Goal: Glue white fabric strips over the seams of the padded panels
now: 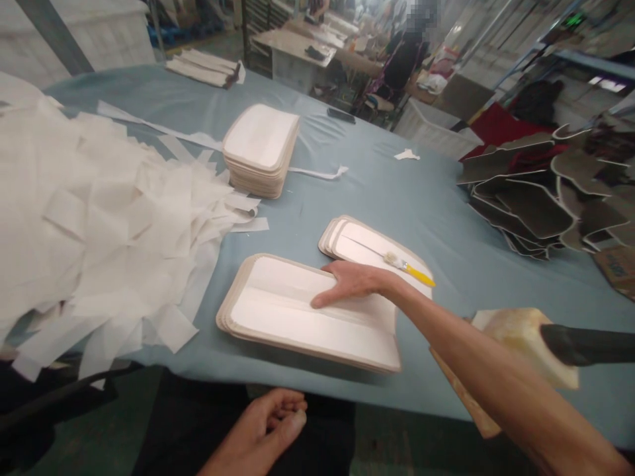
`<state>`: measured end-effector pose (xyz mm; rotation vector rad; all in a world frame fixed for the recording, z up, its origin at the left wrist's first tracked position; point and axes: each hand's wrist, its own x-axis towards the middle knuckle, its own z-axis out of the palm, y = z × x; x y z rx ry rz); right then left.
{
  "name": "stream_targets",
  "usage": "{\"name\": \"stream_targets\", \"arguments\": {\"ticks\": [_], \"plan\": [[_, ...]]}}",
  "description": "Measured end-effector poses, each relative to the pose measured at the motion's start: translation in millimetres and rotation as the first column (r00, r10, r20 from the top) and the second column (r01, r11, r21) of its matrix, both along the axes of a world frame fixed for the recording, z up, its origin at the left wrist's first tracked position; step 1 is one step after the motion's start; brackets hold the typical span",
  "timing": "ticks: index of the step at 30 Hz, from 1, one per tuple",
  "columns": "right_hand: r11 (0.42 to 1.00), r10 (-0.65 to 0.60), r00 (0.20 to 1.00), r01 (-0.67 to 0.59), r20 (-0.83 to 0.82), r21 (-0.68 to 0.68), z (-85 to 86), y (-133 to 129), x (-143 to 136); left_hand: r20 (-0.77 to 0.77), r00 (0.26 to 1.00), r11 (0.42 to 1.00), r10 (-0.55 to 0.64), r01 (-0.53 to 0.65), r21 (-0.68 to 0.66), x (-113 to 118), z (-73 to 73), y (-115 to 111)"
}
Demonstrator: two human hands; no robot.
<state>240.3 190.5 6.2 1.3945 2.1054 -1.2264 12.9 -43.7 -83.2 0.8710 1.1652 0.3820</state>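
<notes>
A stack of rounded oblong panels [278, 324] lies at the table's near edge, white on top with tan borders and a lengthwise crease or strip. My right hand [354, 281] rests on its far side, thumb spread apart from the fingers, which are partly hidden. Just beyond it a smaller fanned pile of similar panels [347, 231] carries a yellow-handled brush [411, 270] and a thin pointed rod [364, 246]. Below the table edge, by my lap, my left hand [275, 420] is loosely curled with nothing visible in it.
A big heap of white strips [109, 218] covers the left side. Farther back stands a taller panel stack [260, 145]. Dark pieces with pale edges [536, 192] are piled at right. A yellowed block-shaped container [520, 337] with a dark handle sits near my right forearm. A person [401, 63] sits beyond.
</notes>
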Motion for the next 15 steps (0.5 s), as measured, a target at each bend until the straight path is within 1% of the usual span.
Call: {"name": "stream_targets", "arguments": {"ticks": [2,5,8,11,13,14,15], "plan": [[0.999,0.004,1.0,-0.005,-0.027,-0.048,-0.1,0.3,1.3,0.041,0.999,0.999,-0.022,0.023,-0.032,-0.2,1.7,1.7],[1.0,0.006,0.999,-0.007,-0.039,-0.031,3.6,-3.5,0.6,0.073,0.996,0.998,-0.048,0.051,-0.038,-0.5,-0.4,3.0],[0.997,0.03,0.999,-0.031,0.017,0.066,11.6,-12.0,-2.6,0.074,0.997,1.0,-0.029,0.028,0.012,0.7,-1.0,3.8],[0.975,0.055,0.992,-0.077,0.112,0.208,25.7,-27.4,-7.6,0.037,0.999,0.998,-0.019,0.017,0.053,0.2,6.9,2.3],[0.952,0.051,0.984,-0.1,0.173,0.289,38.0,-43.6,-11.8,-0.015,0.999,0.991,-0.033,0.035,0.129,-5.4,15.4,-2.9],[0.939,0.043,0.978,-0.109,0.203,0.325,44.2,-53.8,-14.1,-0.045,0.998,0.98,-0.037,0.045,0.195,-10.7,19.1,-7.0],[0.925,0.036,0.972,-0.12,0.231,0.36,49.7,-65.0,-16.3,-0.078,0.997,0.959,-0.017,0.038,0.28,-17.5,21.9,-11.4]]}}
